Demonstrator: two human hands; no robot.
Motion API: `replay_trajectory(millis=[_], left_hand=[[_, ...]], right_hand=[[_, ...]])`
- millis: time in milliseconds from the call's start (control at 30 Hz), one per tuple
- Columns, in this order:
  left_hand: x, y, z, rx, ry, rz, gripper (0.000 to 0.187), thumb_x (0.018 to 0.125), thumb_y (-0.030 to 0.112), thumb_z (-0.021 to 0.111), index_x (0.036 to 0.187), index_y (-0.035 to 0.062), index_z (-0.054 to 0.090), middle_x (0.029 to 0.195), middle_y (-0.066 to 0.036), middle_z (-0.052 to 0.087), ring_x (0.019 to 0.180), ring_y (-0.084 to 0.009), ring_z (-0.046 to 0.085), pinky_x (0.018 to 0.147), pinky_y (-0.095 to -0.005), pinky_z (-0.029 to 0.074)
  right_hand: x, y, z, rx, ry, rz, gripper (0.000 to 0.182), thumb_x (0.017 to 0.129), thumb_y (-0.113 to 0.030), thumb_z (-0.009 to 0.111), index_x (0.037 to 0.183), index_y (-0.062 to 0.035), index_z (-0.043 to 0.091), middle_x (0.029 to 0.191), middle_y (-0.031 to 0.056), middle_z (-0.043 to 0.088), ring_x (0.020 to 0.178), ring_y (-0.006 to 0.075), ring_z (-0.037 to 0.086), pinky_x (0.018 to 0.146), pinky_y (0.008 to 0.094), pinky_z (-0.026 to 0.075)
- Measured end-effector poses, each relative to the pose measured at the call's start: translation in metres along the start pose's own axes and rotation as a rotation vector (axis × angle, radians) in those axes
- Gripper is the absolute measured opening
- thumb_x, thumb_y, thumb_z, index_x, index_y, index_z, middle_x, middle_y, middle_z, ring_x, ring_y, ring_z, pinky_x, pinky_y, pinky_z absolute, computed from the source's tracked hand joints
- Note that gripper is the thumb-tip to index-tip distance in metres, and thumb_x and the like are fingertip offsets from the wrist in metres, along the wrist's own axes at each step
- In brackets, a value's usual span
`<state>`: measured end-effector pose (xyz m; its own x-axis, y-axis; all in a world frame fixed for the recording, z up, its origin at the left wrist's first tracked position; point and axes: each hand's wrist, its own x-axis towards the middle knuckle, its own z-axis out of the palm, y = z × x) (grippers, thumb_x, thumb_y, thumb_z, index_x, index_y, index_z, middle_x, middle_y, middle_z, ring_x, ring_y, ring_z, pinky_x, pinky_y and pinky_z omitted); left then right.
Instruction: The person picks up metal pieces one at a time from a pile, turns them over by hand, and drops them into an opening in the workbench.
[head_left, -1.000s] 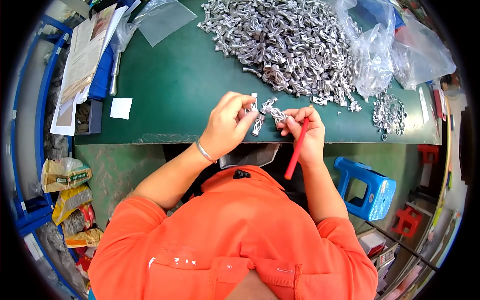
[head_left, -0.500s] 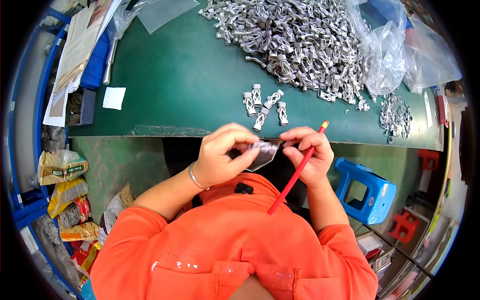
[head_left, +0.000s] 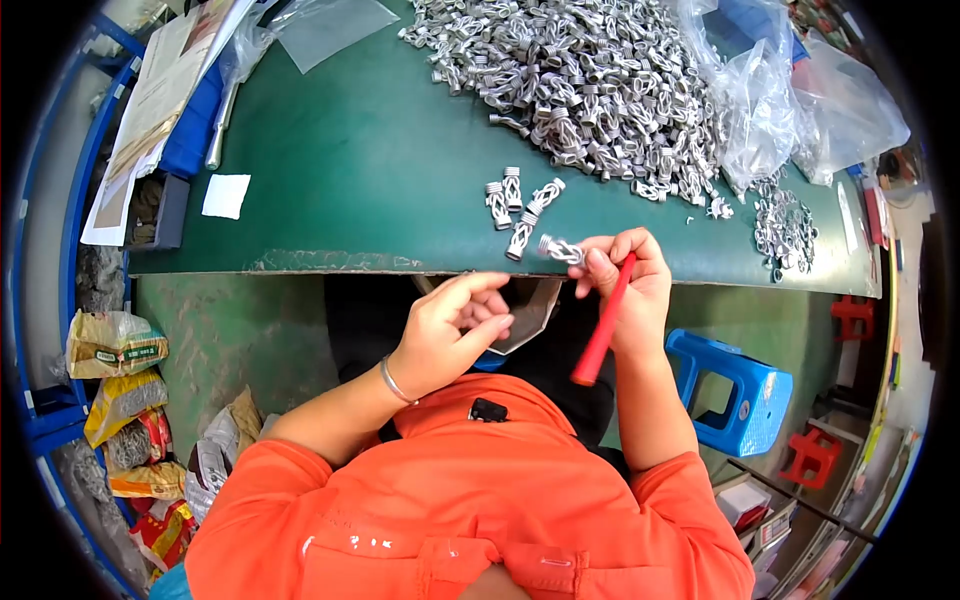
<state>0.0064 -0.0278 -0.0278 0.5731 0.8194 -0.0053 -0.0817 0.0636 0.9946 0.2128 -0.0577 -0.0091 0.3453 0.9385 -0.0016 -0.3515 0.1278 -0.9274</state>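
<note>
My right hand (head_left: pixel 632 285) is closed at the table's front edge. Between its fingertips is a silver metal part (head_left: pixel 562 250) with ridged ends and open twisted bars, slightly blurred. The same hand also holds a long red stick-like tool (head_left: pixel 606 325), which slants down toward my body. My left hand (head_left: pixel 455 328) hovers in front of the edge, fingers curled and thumb apart, with nothing visible in it. Several similar metal parts (head_left: pixel 521 238) lie in a small group on the green table just beyond my hands. Below the edge, between my hands, a pale-rimmed container (head_left: pixel 540 312) is partly hidden.
A large heap of metal parts (head_left: pixel 590 90) covers the table's back. Clear plastic bags (head_left: pixel 755 110) and small metal rings (head_left: pixel 785 228) lie at right. A white paper piece (head_left: pixel 227 196) lies at left. A blue stool (head_left: pixel 735 390) stands on the floor at right.
My hands have moved apart, and the metal part between them no longer shows in my left hand. The rightmost part of the small group has left its spot; my right hand now holds one.
</note>
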Motion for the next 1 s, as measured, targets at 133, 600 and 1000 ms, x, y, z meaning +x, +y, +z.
replay_trajectory(millis=[133, 600, 1000], left_hand=[[0.010, 0.021, 0.008, -0.243, -0.054, 0.064, 0.037, 0.085, -0.006, 0.060, 0.120, -0.0062, 0.049, 0.093, -0.010, 0.059, 0.077, -0.0145, 0.063, 0.070, -0.0239, 0.053], [-0.012, 0.017, -0.019, 0.282, -0.051, 0.272, 0.021, 0.078, -0.006, 0.066, 0.099, -0.0047, 0.062, 0.092, -0.010, 0.059, 0.080, -0.0151, 0.065, 0.068, -0.0236, 0.055], [-0.009, 0.000, -0.015, 0.285, -0.110, -0.013, 0.020, 0.082, -0.002, 0.061, 0.101, -0.0042, 0.062, 0.092, -0.012, 0.062, 0.080, -0.0186, 0.066, 0.071, -0.0278, 0.054]], right_hand=[[-0.018, 0.003, 0.007, 0.271, -0.138, 0.090, 0.020, 0.085, 0.005, 0.060, 0.085, -0.0062, 0.043, 0.094, 0.0173, 0.063, 0.078, 0.0196, 0.064, 0.060, 0.0244, 0.053], [-0.026, -0.007, 0.010, -0.591, -0.281, -0.512, 0.026, 0.073, 0.004, 0.073, 0.075, -0.0016, 0.048, 0.092, 0.0169, 0.066, 0.071, 0.0173, 0.064, 0.065, 0.0273, 0.052], [0.010, 0.017, 0.027, -1.126, -0.216, -0.793, 0.025, 0.066, 0.000, 0.074, 0.079, -0.0048, 0.053, 0.075, 0.0108, 0.061, 0.066, 0.0286, 0.057, 0.056, 0.0347, 0.047]])
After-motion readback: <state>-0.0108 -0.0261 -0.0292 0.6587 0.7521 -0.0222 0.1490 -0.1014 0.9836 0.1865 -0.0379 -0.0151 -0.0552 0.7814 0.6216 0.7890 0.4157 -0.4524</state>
